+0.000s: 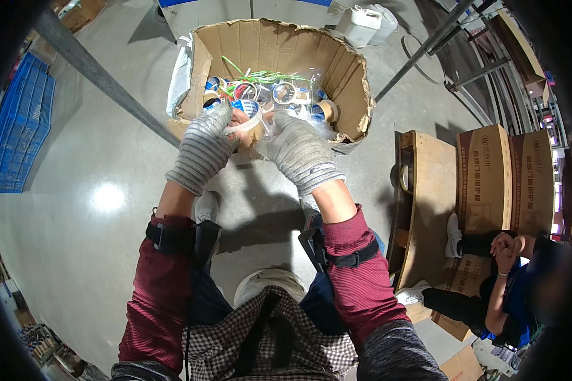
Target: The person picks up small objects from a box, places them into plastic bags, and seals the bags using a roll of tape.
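Both my hands wear grey knitted work gloves with bare fingertips, close together at the near edge of a torn cardboard box (267,44). My left hand (203,146) is closed on a roll of tape (253,120), pale-rimmed with some blue on it. My right hand (302,149) is closed beside the roll, its fingers curled at clear film; what it pinches is partly hidden. Inside the box lie several tape rolls, among them a white-ringed roll (284,93) and a brown roll (327,111), with green strips (260,76) and crumpled clear plastic.
Metal poles (102,70) slant down on both sides of the box. White jugs (359,26) stand beyond it. Blue crates (25,120) are stacked at the left. On the right are a wooden pallet (429,209), tall cartons (484,171) and a seated person (508,279) with clasped hands.
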Demonstrator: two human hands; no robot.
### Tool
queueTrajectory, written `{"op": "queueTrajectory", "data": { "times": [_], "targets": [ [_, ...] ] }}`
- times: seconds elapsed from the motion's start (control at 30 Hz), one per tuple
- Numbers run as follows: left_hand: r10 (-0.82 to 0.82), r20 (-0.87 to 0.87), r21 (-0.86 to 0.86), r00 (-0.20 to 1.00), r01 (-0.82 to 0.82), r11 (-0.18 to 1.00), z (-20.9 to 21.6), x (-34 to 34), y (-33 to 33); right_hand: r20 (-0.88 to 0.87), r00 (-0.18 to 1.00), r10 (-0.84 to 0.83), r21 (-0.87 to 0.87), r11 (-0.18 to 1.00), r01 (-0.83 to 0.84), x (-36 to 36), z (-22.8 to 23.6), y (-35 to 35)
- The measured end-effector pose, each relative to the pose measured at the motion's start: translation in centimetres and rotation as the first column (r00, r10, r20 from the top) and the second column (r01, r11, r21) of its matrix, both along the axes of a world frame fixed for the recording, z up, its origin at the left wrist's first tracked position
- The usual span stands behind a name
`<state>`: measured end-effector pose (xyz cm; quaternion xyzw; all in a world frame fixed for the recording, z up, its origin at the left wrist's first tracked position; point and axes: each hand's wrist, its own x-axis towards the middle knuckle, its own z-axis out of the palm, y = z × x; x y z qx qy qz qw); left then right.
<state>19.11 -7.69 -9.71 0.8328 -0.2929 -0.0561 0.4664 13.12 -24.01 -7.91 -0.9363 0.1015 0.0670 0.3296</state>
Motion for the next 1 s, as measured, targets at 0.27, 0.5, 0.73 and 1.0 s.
{"op": "queueTrajectory", "data": {
  "times": [0.27, 0.5, 0.73, 1.0],
  "targets": [
    [-0.12, 0.068, -0.012, 0.99, 0.121, 0.993, -1.3, 0.2, 0.5, 0.248, 0.969, -0.003, -0.03, 0.999, 0.011, 0.1, -0.5, -0.7],
    [-0.058, -0.309, 0.057, 0.949, 0.079, 0.995, -0.9, -0.4, 0.6, 0.529, 0.816, -0.233, 0.147, 0.972, 0.183, 0.5, -0.5, -0.6],
    [-0.118, -0.246, -0.031, 0.962, 0.114, 0.993, -3.5, 0.8, 1.7, 0.18, 0.712, -0.679, 0.871, 0.446, 0.205, 1.2, -0.4, -3.4],
    [-0.081, -0.184, 0.114, 0.979, 0.103, 0.988, -1.9, 0.2, 1.2, -0.156, 0.746, -0.647, 0.952, -0.3, -0.061, 0.5, -0.6, -6.2]
  ]
}}
